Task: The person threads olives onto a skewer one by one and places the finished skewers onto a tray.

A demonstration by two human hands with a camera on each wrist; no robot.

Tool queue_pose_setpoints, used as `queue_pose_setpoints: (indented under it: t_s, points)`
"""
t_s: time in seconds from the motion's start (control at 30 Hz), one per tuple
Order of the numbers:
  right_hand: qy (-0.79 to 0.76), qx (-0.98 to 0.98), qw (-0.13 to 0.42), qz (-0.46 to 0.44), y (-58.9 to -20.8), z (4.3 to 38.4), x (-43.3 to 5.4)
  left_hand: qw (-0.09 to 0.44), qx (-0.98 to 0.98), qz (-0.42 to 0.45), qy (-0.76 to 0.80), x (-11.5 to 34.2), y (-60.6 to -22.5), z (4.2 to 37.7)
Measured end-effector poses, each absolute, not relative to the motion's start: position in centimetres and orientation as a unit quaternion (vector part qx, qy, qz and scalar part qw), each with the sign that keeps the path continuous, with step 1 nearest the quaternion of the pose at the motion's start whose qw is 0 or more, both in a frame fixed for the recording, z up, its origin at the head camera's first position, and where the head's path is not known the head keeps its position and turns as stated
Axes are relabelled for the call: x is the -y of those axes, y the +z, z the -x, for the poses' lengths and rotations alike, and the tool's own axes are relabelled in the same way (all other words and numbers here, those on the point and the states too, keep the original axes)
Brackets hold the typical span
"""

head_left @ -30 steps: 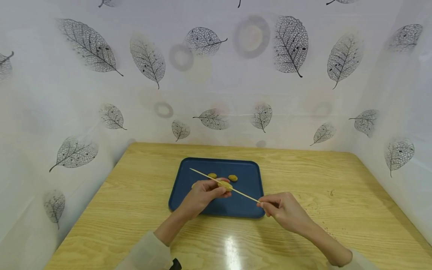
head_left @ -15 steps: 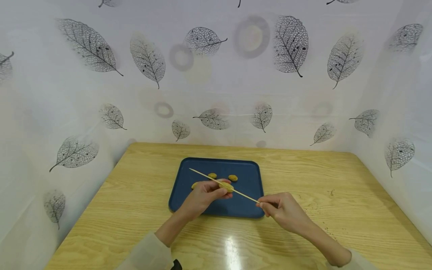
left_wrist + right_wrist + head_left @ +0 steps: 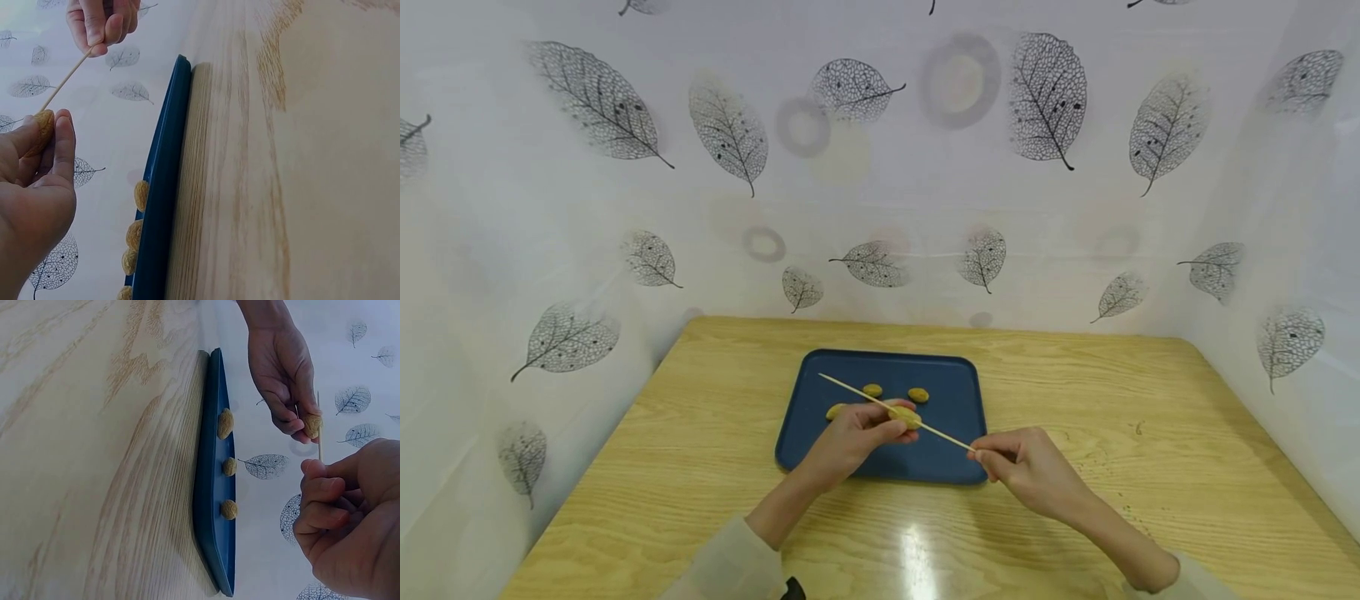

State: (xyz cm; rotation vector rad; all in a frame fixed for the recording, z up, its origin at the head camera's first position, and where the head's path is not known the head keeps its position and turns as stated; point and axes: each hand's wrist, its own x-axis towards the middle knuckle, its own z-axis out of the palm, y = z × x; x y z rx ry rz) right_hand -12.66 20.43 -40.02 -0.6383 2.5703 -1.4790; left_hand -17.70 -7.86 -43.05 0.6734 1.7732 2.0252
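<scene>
My left hand (image 3: 850,437) pinches a small golden-brown food piece (image 3: 905,416) threaded on a wooden skewer (image 3: 895,411), held just above the blue tray (image 3: 947,462). My right hand (image 3: 1030,471) pinches the skewer's near end. Beyond my left fingers, three loose pieces (image 3: 917,394) lie on the tray, on the wooden table (image 3: 1150,433)

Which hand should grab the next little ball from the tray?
Probably the left hand: it is above the tray, near the loose pieces, while the right hand holds the skewer's end.
</scene>
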Motion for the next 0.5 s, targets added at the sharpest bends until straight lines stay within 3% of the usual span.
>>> queue_pose_setpoints:
  t_s: [0.5]
  points:
    - [-0.486, -0.845, 0.055, 0.217, -40.21, 12.76, -20.24, 0.184, -0.627, -0.246, 0.716, 7.45, -43.29, 17.70]
